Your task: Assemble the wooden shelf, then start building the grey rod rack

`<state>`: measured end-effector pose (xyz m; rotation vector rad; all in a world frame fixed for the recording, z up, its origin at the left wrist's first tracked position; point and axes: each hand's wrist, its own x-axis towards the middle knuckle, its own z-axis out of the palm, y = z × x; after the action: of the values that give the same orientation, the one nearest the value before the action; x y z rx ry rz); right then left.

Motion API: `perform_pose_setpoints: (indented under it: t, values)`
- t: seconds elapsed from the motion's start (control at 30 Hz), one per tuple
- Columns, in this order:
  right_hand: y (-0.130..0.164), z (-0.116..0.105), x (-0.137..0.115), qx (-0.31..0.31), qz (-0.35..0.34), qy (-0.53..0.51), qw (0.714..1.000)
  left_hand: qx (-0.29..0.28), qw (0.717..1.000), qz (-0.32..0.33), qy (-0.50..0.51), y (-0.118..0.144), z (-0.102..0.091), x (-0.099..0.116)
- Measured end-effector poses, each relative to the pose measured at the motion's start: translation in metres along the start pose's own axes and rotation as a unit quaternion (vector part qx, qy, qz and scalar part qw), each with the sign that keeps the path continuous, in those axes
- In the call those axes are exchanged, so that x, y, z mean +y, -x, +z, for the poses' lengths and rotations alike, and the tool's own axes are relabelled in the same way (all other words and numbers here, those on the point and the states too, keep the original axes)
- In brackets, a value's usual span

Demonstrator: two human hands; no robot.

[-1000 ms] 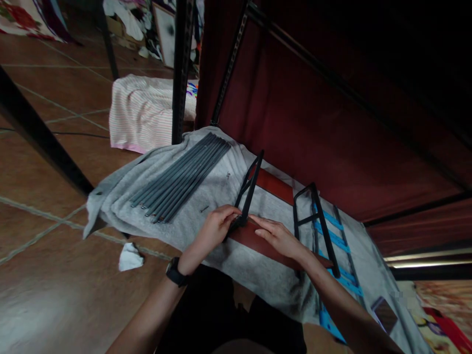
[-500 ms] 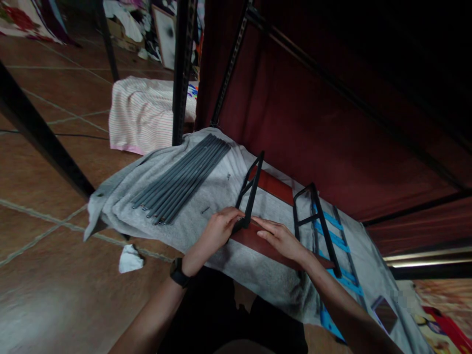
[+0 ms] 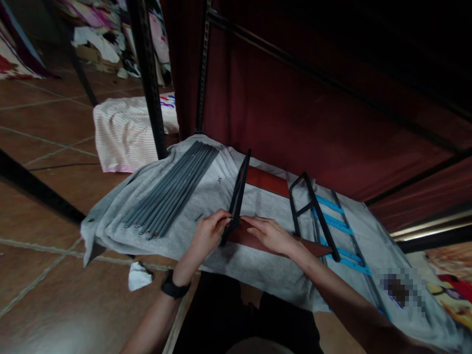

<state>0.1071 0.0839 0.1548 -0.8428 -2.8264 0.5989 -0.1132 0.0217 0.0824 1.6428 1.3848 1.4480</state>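
Observation:
My left hand (image 3: pixel 212 230) is closed at the near lower corner of a black metal side frame (image 3: pixel 239 194). Its thumb and forefinger pinch together there, on something too small to make out. Across the same corner, my right hand (image 3: pixel 270 236) lies with fingers stretched out, touching the frame's base and a reddish-brown board (image 3: pixel 245 237). That board runs right to a second black frame (image 3: pixel 313 211), which stands upright. Behind it a second reddish-brown board (image 3: pixel 267 180) joins the frames at the back. Small screws (image 3: pixel 199 217) lie on the grey cloth left of my left hand.
A row of several grey metal tubes (image 3: pixel 173 189) lies on the grey cloth (image 3: pixel 147 250) at left. Blue slatted parts (image 3: pixel 337 223) lie at right, near a blurred-out phone-like object (image 3: pixel 398 290). Black rack posts (image 3: pixel 149 78) rise at the back and left.
The view has swung slightly, and the left frame now appears more edge-on. Both hands stay at its near corner, the left pinching and the right laid flat.

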Motion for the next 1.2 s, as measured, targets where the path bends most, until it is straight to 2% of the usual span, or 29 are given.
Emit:
perform_pose_setpoints:
  t: [0.2, 0.33, 0.5, 0.63, 0.77, 1.07, 1.2]
  values:
    - [-0.001, 0.007, -0.005, -0.005, 0.000, 0.081, 0.997, 0.003, 1.000, -0.024, 0.003, -0.003, -0.002, -0.001]
    - [0.011, 0.010, -0.010, 0.058, 0.009, 0.111, 0.992, 0.032, 0.998, -0.050, 0.036, -0.004, 0.000, 0.004]
    - [0.040, 0.016, -0.001, 0.140, 0.073, 0.121, 0.980, 0.069, 0.992, -0.088, 0.054, -0.001, 0.003, 0.013]
    - [0.053, 0.022, 0.009, 0.135, 0.084, 0.122, 0.980, 0.107, 0.980, -0.143, 0.091, 0.004, 0.008, 0.018]
    - [0.052, 0.023, 0.010, 0.133, 0.089, 0.111, 0.981, 0.155, 0.965, -0.173, 0.121, 0.004, 0.013, 0.020]
    - [0.051, 0.017, 0.008, 0.121, 0.082, 0.106, 0.984, 0.118, 0.981, -0.124, 0.095, -0.004, 0.009, 0.021]
    - [0.052, 0.018, 0.008, 0.125, 0.084, 0.113, 0.982, 0.119, 0.979, -0.137, 0.095, 0.000, 0.010, 0.022]
